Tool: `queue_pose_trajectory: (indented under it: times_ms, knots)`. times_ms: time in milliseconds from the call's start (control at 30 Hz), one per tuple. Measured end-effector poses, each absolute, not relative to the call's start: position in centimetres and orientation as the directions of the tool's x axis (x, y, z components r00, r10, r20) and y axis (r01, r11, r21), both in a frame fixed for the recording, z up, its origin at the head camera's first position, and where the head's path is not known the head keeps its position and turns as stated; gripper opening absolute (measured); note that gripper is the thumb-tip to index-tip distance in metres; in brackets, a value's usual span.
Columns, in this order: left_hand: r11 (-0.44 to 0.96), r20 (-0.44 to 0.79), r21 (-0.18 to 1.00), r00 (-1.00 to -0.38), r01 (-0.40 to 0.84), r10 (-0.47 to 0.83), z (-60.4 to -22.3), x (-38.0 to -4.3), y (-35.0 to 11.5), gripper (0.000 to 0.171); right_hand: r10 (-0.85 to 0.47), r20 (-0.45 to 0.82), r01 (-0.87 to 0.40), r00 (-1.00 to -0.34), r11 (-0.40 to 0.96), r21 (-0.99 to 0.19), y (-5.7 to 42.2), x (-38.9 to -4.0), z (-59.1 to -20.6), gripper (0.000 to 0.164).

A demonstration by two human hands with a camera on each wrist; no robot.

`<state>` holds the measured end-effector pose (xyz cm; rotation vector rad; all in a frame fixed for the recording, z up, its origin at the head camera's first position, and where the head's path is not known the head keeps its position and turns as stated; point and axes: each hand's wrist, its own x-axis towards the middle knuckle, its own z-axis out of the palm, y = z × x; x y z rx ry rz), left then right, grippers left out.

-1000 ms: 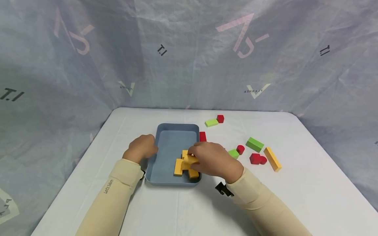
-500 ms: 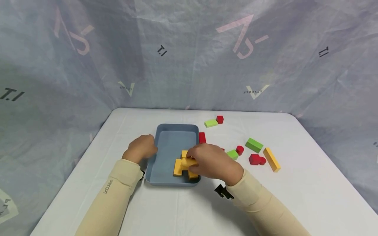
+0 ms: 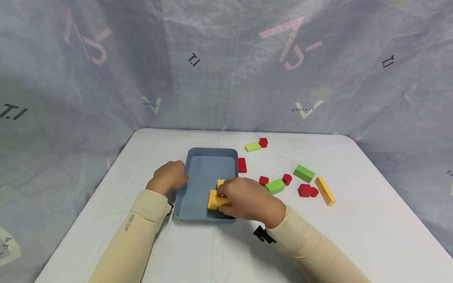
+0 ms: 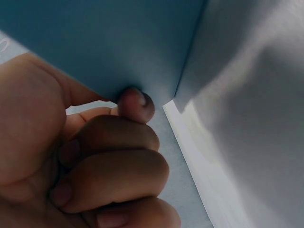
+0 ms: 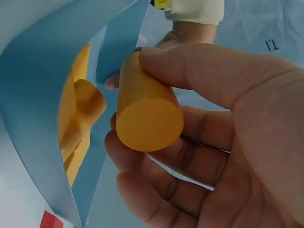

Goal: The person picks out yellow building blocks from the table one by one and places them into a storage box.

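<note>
A blue-grey tray (image 3: 198,177) lies on the white table. My left hand (image 3: 170,178) pinches its left rim between thumb and index finger, the other fingers curled, as the left wrist view shows. Over the tray's near right part, my right hand (image 3: 250,201) holds a yellow cylinder (image 5: 148,116) between thumb and fingers, its round end facing the right wrist camera. Under that hand, yellow blocks (image 3: 221,182) lie in the tray, partly hidden. Among them the right wrist view shows another yellow cylinder (image 5: 89,104).
Right of the tray lie a flat red block (image 3: 242,165), a red cube (image 3: 263,181), a green block (image 3: 275,186) and a red cylinder (image 3: 287,179). Farther right are another green block (image 3: 304,173) and a long yellow block (image 3: 325,191). A grey printed cloth (image 3: 226,78) hangs behind.
My right hand has moved slightly left and nearer with the yellow cylinder, uncovering more of the red cube and green block beside it. The left hand stays at the rim.
</note>
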<state>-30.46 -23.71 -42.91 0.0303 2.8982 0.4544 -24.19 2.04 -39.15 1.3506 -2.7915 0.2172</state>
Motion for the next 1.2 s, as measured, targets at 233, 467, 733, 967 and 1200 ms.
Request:
queue_pose_trajectory:
  times_ms: [233, 467, 733, 967, 1200]
  knots:
    - [0.953, -0.213, 0.303, -0.976, -0.022, 0.045, -43.1, -30.4, -23.8, 0.016, -0.802, 0.094, -0.807, -0.591, 0.583, -0.095, 1.9, -24.1, -39.4, 0.021]
    - [0.952, -0.207, 0.305, -0.977, -0.023, 0.043, -43.3, -30.5, -23.9, 0.016, -0.799, 0.09, -0.804, -0.594, 0.59, -0.075, 1.7, -24.0, -39.5, 0.02]
    - [0.954, -0.194, 0.301, -0.98, -0.01, 0.051, -43.2, -30.5, -23.7, 0.015, -0.802, 0.096, -0.808, -0.589, 0.584, -0.082, 1.6, -24.0, -39.9, 0.015]
    - [0.951, -0.186, 0.31, -0.981, -0.003, 0.057, -43.1, -30.5, -23.7, 0.016, -0.804, 0.087, -0.809, -0.588, 0.58, -0.096, 1.5, -24.1, -40.4, 0.015]
    - [0.95, -0.188, 0.313, -0.981, -0.011, 0.05, -43.1, -30.5, -23.7, 0.016, -0.808, 0.084, -0.812, -0.583, 0.577, -0.089, 1.4, -24.0, -40.6, 0.013]
